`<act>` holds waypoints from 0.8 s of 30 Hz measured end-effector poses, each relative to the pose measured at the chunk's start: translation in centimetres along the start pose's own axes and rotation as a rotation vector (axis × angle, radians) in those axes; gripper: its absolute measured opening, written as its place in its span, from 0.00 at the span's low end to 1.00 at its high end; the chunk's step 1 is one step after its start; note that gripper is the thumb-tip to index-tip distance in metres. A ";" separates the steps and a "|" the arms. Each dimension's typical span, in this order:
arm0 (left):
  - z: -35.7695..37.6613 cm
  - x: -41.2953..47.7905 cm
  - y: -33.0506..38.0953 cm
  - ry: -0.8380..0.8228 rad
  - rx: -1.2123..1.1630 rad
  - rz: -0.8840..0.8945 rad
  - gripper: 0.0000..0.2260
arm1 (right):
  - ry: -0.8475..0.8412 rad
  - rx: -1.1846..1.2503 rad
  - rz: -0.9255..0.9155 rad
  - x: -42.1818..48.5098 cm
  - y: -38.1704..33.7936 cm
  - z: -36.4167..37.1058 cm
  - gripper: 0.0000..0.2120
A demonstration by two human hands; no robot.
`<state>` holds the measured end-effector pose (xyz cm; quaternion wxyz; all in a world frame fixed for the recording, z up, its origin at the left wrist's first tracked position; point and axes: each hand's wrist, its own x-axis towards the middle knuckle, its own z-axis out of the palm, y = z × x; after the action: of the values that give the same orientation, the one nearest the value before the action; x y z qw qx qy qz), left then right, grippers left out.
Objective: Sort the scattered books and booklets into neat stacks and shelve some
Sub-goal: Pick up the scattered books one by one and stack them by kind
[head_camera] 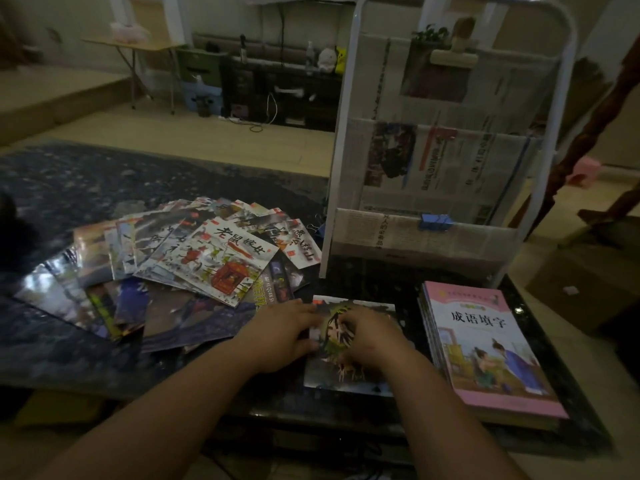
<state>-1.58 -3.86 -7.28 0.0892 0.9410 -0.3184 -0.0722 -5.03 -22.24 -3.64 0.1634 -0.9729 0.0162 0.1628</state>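
The booklet (pixel 349 379) lies at the table's (pixel 104 188) near edge. The left hand (pixel 287 336) grips its left side; the right hand (pixel 374 337) rests on its cover, grip unclear. A pink stack (pixel 491 351) sits by the right edge, a fanned pile (pixel 207 261) left, a rack (pixel 443 161) behind.

Dim, soft, perhaps edge-warped.
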 end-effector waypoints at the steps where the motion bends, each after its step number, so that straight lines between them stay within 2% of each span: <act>1: -0.3 0.0 -0.5 0.030 0.003 -0.034 0.24 | 0.040 0.038 -0.011 0.1 -0.1 -0.1 0.26; 6: -2.1 -0.2 -3.4 0.171 0.033 -0.286 0.24 | 0.128 0.211 -0.030 0.5 -1.7 -0.5 0.20; 10: -2.2 -0.6 -5.9 0.273 0.108 -0.479 0.26 | 0.138 0.276 -0.056 1.6 -3.7 -0.1 0.20; 14: -2.1 -1.8 -7.8 0.236 0.129 -0.593 0.37 | 0.124 0.303 -0.062 2.5 -5.2 0.6 0.20; 17: -1.7 -2.5 -8.6 0.207 0.142 -0.601 0.43 | 0.114 0.308 -0.066 2.8 -5.6 1.1 0.19; 20: -1.6 -2.5 -8.5 0.220 0.176 -0.571 0.38 | 0.113 0.310 -0.056 3.0 -5.8 1.3 0.18; 24: -2.5 -2.1 -7.3 0.229 0.253 -0.564 0.24 | 0.129 0.312 -0.048 3.0 -5.8 1.4 0.18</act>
<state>1.55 3.46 -6.29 -0.0166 0.9977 -0.0399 0.0524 -2.16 -16.23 -4.03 0.3150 -0.9442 0.0284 0.0918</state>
